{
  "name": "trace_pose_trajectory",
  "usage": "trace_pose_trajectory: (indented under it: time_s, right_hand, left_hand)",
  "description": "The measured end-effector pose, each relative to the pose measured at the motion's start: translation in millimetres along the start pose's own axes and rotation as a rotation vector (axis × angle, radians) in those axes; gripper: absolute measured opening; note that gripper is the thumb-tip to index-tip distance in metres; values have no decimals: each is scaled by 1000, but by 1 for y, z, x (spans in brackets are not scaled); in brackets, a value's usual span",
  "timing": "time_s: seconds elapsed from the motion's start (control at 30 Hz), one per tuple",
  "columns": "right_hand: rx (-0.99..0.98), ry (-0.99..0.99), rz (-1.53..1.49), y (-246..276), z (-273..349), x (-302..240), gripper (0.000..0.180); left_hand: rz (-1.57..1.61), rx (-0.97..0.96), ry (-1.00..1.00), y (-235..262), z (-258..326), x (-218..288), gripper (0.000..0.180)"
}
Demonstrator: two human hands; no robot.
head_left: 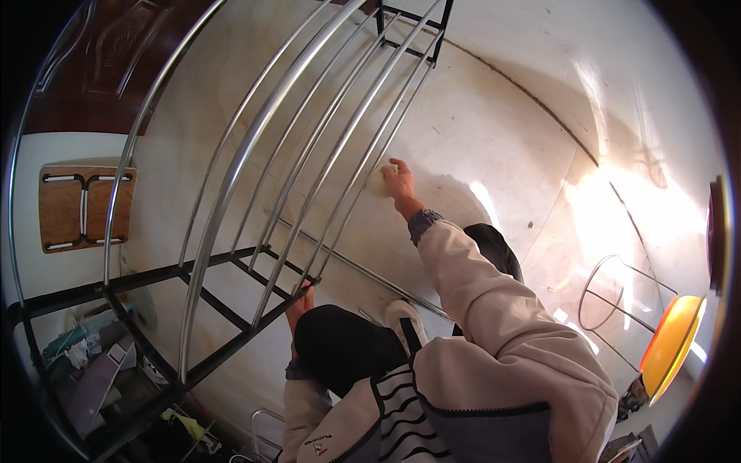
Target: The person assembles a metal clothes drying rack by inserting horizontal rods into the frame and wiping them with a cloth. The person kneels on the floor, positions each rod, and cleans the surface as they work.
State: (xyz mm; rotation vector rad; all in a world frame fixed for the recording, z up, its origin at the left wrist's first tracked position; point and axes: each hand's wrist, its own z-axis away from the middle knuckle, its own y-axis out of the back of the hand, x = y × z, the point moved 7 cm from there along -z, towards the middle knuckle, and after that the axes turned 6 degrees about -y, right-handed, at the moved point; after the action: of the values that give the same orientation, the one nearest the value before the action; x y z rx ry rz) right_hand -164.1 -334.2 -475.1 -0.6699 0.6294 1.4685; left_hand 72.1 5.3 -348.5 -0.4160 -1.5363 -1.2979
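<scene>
Pale floor [494, 139] across most of the view, sunlit at the right, with a dark seam curving through it; over it a large rack [255, 193] of curved shiny tubes on a black frame, tilted and running from lower left to the top centre; 1 loose thin rod [363, 272] lying on the floor beneath the tubes, passing close by a pale shoe [401, 318].

At the left, a wooden stool [85, 207] with 2 brown panels, well apart from the rack's grip point; at the right edge an orange-yellow disc [670, 346] beside a wire ring stand [617, 297]; clutter of small items at lower left, too blurred to name.

Left hand [299, 305] closed around a black bar of the frame at its lower corner, fingers wrapped on it.

Right hand [398, 184] stretched out, pressing a pale cloth [380, 179] against a tube, just beside the floor; fingers seemingly curled over the cloth, grip partly hidden.
</scene>
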Motion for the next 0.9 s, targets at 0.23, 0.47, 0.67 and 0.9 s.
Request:
trace_pose_trajectory:
  time_s: [0.23, 0.47, 0.67, 0.9]
  right_hand:
    - [-388, -182, -346, -31, 26, 13, 44]
    - [-581, -277, -14, -90, 130, 87, 31]
    - [-490, -198, -56, -90, 103, 77, 28]
    - [-257, -51, -407, -33, -10, -16, 29]
  left_hand:
    - [-115, -60, -7, 1, -5, -3, 19]
    - [-214, -47, -24, -1, -8, 17, 19]
    - [-198, -21, -83, 3, -4, 13, 14]
    - [0, -39, -65, 6, 6, 6, 12]
